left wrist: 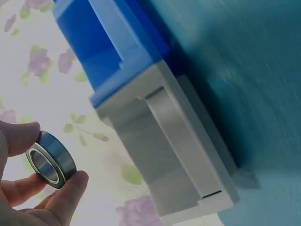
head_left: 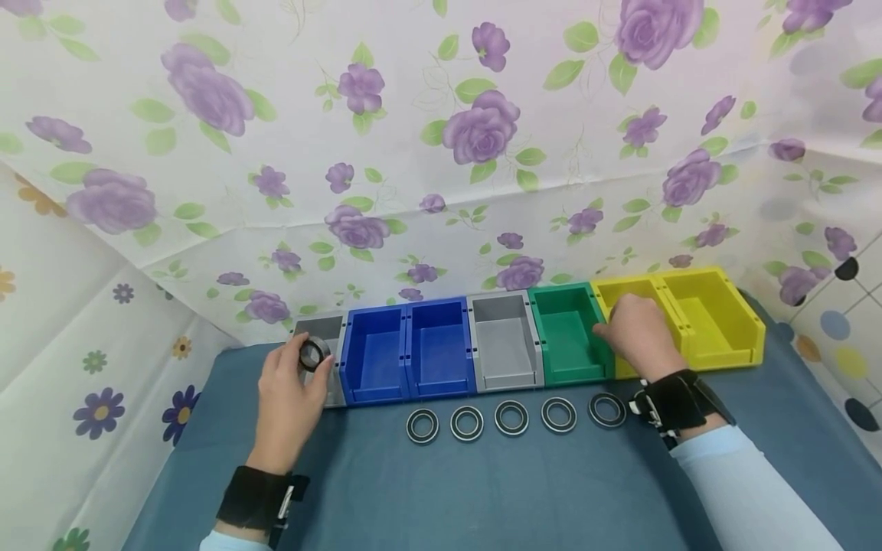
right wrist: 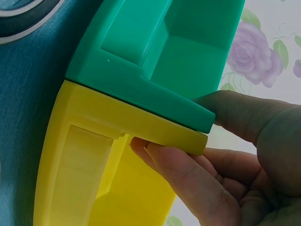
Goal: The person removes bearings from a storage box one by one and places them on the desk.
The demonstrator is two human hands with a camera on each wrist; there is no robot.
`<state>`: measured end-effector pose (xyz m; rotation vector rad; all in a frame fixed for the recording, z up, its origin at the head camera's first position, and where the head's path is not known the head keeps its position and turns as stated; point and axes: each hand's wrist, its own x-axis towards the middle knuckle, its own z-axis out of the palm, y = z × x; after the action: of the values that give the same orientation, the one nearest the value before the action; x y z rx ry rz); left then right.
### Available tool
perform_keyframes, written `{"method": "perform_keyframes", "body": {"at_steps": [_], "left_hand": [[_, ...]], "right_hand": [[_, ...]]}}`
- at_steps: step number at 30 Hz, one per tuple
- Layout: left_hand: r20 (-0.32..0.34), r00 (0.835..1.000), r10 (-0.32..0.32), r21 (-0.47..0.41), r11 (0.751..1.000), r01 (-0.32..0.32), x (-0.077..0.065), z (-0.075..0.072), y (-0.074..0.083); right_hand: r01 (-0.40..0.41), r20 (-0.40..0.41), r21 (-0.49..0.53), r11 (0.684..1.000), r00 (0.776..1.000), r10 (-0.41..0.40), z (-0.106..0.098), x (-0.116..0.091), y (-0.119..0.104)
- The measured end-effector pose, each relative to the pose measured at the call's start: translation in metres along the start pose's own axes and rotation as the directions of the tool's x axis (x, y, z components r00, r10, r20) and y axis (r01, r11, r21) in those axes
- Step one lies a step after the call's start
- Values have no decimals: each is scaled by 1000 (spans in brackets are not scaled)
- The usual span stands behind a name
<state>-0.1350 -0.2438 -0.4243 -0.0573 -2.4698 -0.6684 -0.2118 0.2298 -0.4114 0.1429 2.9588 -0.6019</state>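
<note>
My left hand [head_left: 285,402] pinches a metal ball bearing [head_left: 313,353] between thumb and fingers, held up over the leftmost grey bin [left wrist: 188,141]. In the left wrist view the bearing [left wrist: 51,160] is tilted and its dark outer side faces the bin. My right hand [head_left: 641,334] grips the adjoining side walls of the green bin [right wrist: 136,42] and a yellow bin [right wrist: 70,174]. Its thumb lies on the green side, its fingers on the yellow side. Several bearings [head_left: 511,418] lie flat in a row on the blue cloth before the bins.
Two blue bins [head_left: 375,396], a second grey bin [head_left: 510,380] and another yellow bin [head_left: 723,358] stand in the same row. Behind them hangs a flowered sheet [head_left: 413,176]. Blue cloth [head_left: 482,490] covers the table.
</note>
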Motion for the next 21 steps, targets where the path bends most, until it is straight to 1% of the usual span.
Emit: {"method": "perform_keyframes", "body": {"at_steps": [6, 11, 15, 21], "left_hand": [[-1, 999, 42, -28, 999, -42, -7, -6, 14], [19, 998, 67, -20, 998, -66, -15, -9, 23], [24, 997, 74, -25, 997, -74, -21, -10, 27], [17, 997, 75, -55, 996, -74, -29, -9, 27]], "right_hand": [[-24, 3, -2, 1000, 1000, 24, 1, 0, 0], [-14, -5, -3, 1000, 1000, 14, 3, 1, 1], [-7, -8, -7, 1000, 1000, 7, 3, 1, 1], [5, -5, -7, 1000, 1000, -5, 2, 0, 1]]}}
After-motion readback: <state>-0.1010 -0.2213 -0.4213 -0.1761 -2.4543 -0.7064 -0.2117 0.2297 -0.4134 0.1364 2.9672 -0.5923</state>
